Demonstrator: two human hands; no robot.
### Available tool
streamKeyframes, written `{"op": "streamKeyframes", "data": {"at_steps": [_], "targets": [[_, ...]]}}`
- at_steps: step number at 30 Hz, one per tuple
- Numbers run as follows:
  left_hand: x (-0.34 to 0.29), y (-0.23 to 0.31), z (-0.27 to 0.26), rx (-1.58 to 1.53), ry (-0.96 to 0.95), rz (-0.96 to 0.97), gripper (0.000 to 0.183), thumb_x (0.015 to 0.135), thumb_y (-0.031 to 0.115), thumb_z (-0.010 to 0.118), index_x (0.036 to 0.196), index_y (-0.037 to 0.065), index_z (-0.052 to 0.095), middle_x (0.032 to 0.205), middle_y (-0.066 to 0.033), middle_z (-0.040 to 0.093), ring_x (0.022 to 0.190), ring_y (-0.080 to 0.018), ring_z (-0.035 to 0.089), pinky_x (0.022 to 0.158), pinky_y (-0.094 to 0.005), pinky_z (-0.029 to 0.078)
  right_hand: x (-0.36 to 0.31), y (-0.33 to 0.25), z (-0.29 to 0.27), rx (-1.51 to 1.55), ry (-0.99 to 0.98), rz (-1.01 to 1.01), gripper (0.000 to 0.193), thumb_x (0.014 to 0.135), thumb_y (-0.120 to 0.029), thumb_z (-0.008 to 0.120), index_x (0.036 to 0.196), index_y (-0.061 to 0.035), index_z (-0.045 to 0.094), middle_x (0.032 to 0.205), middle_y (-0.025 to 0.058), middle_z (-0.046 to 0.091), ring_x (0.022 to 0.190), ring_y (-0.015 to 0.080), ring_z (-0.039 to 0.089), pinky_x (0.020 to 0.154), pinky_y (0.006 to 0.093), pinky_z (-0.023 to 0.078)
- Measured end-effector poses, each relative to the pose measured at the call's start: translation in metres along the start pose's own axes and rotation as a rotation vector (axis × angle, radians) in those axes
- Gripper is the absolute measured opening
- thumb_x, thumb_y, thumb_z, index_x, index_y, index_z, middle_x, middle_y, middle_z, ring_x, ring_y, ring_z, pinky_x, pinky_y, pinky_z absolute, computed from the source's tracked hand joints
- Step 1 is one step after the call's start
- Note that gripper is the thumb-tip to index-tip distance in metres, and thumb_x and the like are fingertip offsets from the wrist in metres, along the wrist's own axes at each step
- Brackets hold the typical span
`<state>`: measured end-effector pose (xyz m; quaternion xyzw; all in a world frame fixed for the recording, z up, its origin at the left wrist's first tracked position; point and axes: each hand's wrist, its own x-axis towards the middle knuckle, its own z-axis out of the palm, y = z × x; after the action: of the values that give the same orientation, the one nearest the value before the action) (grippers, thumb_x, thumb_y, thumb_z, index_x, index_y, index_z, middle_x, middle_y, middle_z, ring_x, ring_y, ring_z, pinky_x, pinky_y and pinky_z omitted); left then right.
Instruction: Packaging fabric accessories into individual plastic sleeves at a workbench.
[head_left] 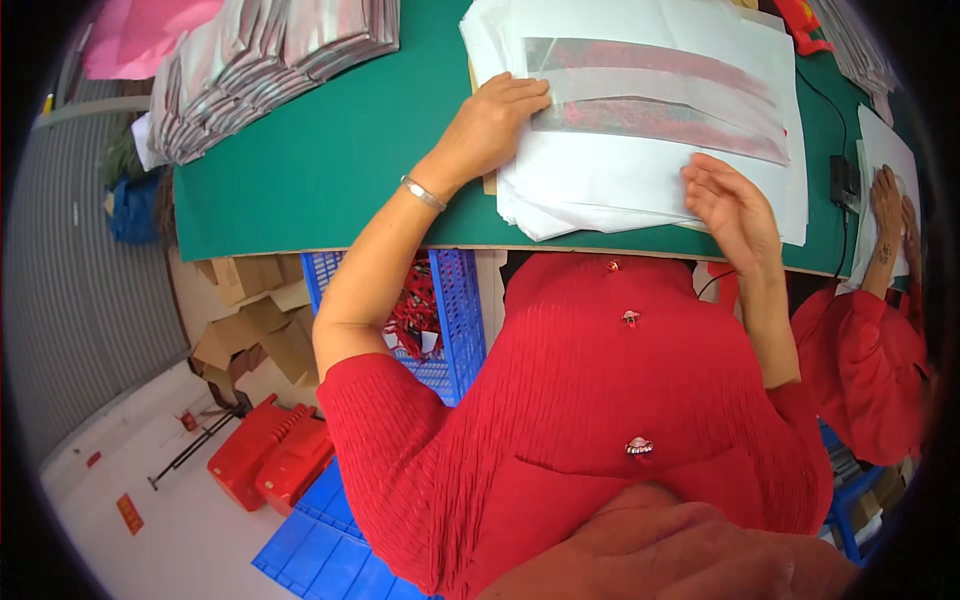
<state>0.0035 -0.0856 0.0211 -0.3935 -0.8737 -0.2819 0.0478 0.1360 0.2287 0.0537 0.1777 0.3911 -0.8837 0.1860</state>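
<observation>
A thick stack of white paper sheets (600,180) lies on the green table (340,150) in front of me, its edges uneven. Across its top runs a long, sheer piece (650,118) with two pinkish-grey patterned bands and a paler strip between them; I cannot make out whether it is film or fabric. My left hand (500,122) rests at the left end of this piece, fingers stretched out over the paper. Above the stack's near right part is my right hand (732,208), its fingers extended and slightly bent, with nothing visible in it.
Folded silvery-pink packets (280,60) are piled at the far left. A black adapter (845,183) with a cable lies to the right. Beyond it, a co-worker's hand (886,210) rests on white paper. Below the table stand a blue crate (455,320) and red stools (255,450).
</observation>
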Motion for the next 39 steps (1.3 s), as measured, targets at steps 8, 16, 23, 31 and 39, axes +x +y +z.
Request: {"op": "streamKeyframes", "data": {"at_steps": [8, 16, 23, 31, 39], "targets": [[0.007, 0.011, -0.012, 0.083, 0.024, 0.126, 0.029, 0.081, 0.003, 0.055, 0.108, 0.009, 0.067, 0.109, -0.0048, 0.069, 0.109, -0.0237, 0.061, 0.11, -0.0405, 0.036, -0.007, -0.012, -0.023, 0.396, 0.193, -0.121, 0.037, 0.093, -0.002, 0.047, 0.123, 0.0187, 0.042, 0.132, 0.0373, 0.045, 0.126, 0.0471, 0.048, 0.111, 0.0495, 0.04], [0.081, 0.022, -0.019, 0.13, -0.019, 0.167, 0.031, 0.083, 0.012, 0.058, 0.113, 0.01, 0.068, 0.115, -0.0053, 0.066, 0.113, -0.0278, 0.058, 0.112, -0.0463, 0.033, 0.015, -0.006, -0.046, 0.402, 0.2, -0.231, 0.02, 0.092, 0.001, 0.051, 0.109, 0.0122, 0.046, 0.127, 0.0329, 0.05, 0.124, 0.0455, 0.05, 0.111, 0.0536, 0.039], [0.117, 0.066, 0.066, 0.188, -0.24, 0.19, 0.059, 0.099, 0.052, 0.04, 0.143, 0.014, 0.047, 0.154, -0.0067, 0.039, 0.141, -0.0294, 0.034, 0.114, -0.0631, 0.018, 0.038, -0.01, -0.068, 0.42, 0.231, -0.323, 0.023, 0.093, -0.001, 0.054, 0.112, 0.011, 0.05, 0.12, 0.0252, 0.057, 0.112, 0.0361, 0.059, 0.109, 0.0474, 0.043], [0.097, 0.075, 0.089, 0.337, -0.005, 0.425, 0.057, 0.097, 0.045, 0.045, 0.14, 0.007, 0.049, 0.147, -0.0098, 0.047, 0.135, -0.0331, 0.041, 0.111, -0.0673, 0.019, 0.067, -0.029, -0.013, 0.036, 0.531, -0.634, 0.029, 0.095, -0.009, 0.055, 0.117, 0.0094, 0.059, 0.114, 0.0166, 0.063, 0.107, 0.0214, 0.059, 0.094, 0.0274, 0.045], [0.062, 0.115, 0.102, 0.434, -0.001, 0.254, 0.037, 0.091, 0.022, 0.054, 0.119, -0.002, 0.06, 0.125, -0.0185, 0.061, 0.117, -0.0327, 0.054, 0.101, -0.0519, 0.037, 0.07, 0.001, 0.059, -1.179, 0.233, -0.588, 0.046, 0.093, -0.02, 0.056, 0.133, 0.0024, 0.054, 0.136, 0.0191, 0.056, 0.121, 0.0297, 0.054, 0.101, 0.0321, 0.041]]}}
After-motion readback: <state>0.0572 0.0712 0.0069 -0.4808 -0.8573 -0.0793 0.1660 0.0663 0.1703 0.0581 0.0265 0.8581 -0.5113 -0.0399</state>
